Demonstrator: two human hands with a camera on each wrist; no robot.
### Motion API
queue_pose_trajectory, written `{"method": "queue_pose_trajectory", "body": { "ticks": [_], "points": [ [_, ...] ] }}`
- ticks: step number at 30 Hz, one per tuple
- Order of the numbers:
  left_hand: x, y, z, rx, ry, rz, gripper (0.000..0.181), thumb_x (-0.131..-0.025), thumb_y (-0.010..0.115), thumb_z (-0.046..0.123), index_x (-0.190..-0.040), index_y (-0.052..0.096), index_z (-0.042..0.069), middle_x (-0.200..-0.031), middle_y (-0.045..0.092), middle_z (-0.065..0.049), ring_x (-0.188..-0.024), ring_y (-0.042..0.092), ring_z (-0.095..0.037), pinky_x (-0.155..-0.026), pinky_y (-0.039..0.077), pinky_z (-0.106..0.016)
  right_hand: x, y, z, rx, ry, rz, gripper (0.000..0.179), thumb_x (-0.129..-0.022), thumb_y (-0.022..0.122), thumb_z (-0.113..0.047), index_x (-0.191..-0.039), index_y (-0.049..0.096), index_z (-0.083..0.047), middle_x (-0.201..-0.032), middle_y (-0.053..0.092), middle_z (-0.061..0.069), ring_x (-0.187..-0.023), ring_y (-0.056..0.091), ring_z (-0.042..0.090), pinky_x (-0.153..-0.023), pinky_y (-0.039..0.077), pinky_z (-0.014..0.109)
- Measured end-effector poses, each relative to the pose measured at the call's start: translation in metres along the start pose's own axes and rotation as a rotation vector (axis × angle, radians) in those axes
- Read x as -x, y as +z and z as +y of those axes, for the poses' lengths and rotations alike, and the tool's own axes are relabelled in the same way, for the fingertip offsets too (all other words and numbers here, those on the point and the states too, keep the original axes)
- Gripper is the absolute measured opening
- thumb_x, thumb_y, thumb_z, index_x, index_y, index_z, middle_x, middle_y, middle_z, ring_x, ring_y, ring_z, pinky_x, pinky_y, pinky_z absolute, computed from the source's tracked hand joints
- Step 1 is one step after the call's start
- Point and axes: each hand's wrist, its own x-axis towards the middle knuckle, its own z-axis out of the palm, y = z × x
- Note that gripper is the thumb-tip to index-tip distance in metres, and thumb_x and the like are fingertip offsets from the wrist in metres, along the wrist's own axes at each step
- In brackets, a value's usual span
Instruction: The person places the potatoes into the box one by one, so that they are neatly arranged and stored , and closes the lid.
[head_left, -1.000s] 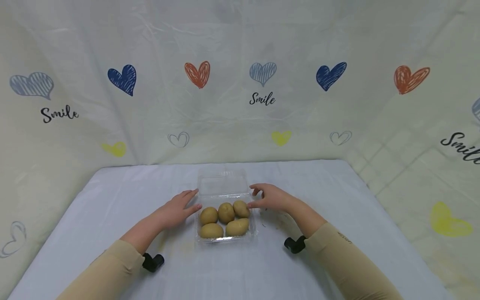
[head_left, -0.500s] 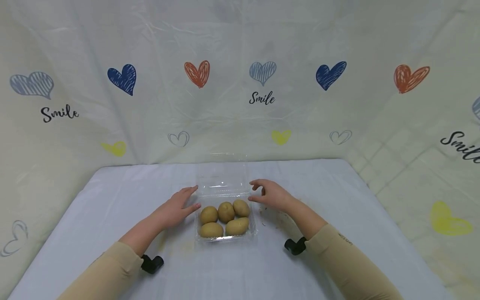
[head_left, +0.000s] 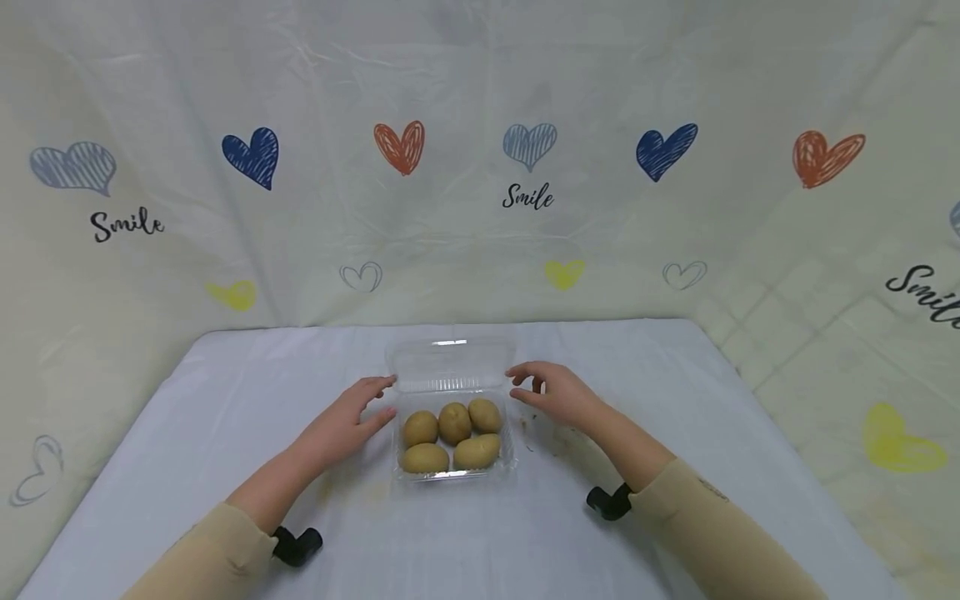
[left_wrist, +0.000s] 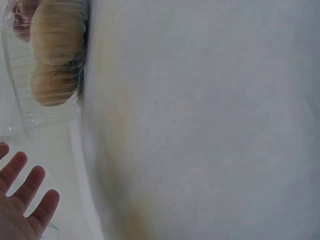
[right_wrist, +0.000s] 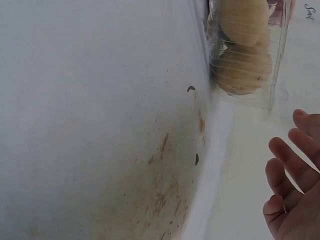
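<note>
Several potatoes (head_left: 425,458) lie in a clear plastic clamshell box (head_left: 453,477) at mid-table. Its see-through lid (head_left: 450,365) stands raised and leaning back from the rear edge. My left hand (head_left: 341,427) is just left of the box, fingers spread and fingertips beside the lid's hinge, with nothing held. On the other side, my right hand (head_left: 561,395) hovers next to the lid's right edge, its fingers loosely bent around nothing. The left wrist view has my left fingers (left_wrist: 31,187) apart from the ribbed box wall (left_wrist: 50,117); the right wrist view has my right fingers (right_wrist: 287,160) below the box corner.
A white cloth covers the table (head_left: 420,542). Brown crumbs and smudges (right_wrist: 165,145) mark it to the right of the box. Behind stands a pale curtain (head_left: 465,242) printed with hearts and "Smile".
The lid swung up from lying back, and now leans back with its far edge lower than half a second ago. My hands have drawn slightly apart from the box; the potatoes stay put.
</note>
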Motion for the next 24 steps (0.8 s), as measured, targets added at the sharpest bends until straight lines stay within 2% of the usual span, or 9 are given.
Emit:
{"method": "queue_pose_trajectory", "body": {
  "ticks": [4,10,13,19,24],
  "points": [
    [0.008,0.001,0.000,-0.002,0.008,-0.001,0.061,-0.099,0.059,0.042,-0.150,0.042,0.013,-0.150,0.044,-0.009,-0.133,0.046,-0.032,-0.108,0.037,-0.055,0.008,0.000,0.001,0.035,-0.009,-0.021,0.032,-0.094,0.070,-0.025,-0.122,0.068,-0.010,-0.106,0.068,-0.001,-0.082,0.053,0.012,-0.066,0.046,0.028],
    [0.018,0.001,0.000,-0.042,-0.002,-0.026,0.064,-0.096,0.061,0.047,-0.153,0.040,0.024,-0.154,0.040,-0.008,-0.141,0.036,-0.034,-0.110,0.033,-0.058,0.019,0.001,0.000,0.072,-0.005,-0.073,0.040,-0.093,0.070,-0.017,-0.133,0.064,-0.015,-0.111,0.067,-0.002,-0.081,0.053,0.011,-0.063,0.046,0.027],
    [0.021,0.000,0.002,-0.058,0.004,-0.035,0.067,-0.095,0.062,0.050,-0.153,0.040,0.025,-0.155,0.039,-0.010,-0.143,0.033,-0.036,-0.110,0.031,-0.061,0.022,0.001,0.001,0.075,-0.016,-0.076,0.041,-0.094,0.068,-0.014,-0.134,0.063,-0.019,-0.109,0.067,-0.004,-0.079,0.052,0.010,-0.060,0.046,0.027],
    [0.028,0.000,0.003,-0.076,0.006,-0.027,0.071,-0.091,0.065,0.055,-0.152,0.041,0.027,-0.155,0.038,-0.008,-0.143,0.033,-0.036,-0.109,0.032,-0.062,0.029,0.001,0.002,0.061,-0.034,-0.061,0.033,-0.098,0.064,-0.019,-0.130,0.067,-0.023,-0.106,0.066,-0.010,-0.080,0.052,0.010,-0.061,0.047,0.026],
    [0.037,0.001,0.008,-0.067,0.007,-0.041,0.074,-0.089,0.064,0.059,-0.153,0.040,0.030,-0.155,0.037,-0.006,-0.143,0.032,-0.036,-0.108,0.032,-0.063,0.036,-0.001,0.002,0.054,-0.065,-0.070,0.032,-0.100,0.061,-0.022,-0.131,0.067,-0.021,-0.112,0.069,-0.005,-0.082,0.053,0.009,-0.065,0.048,0.026]
  ]
}}
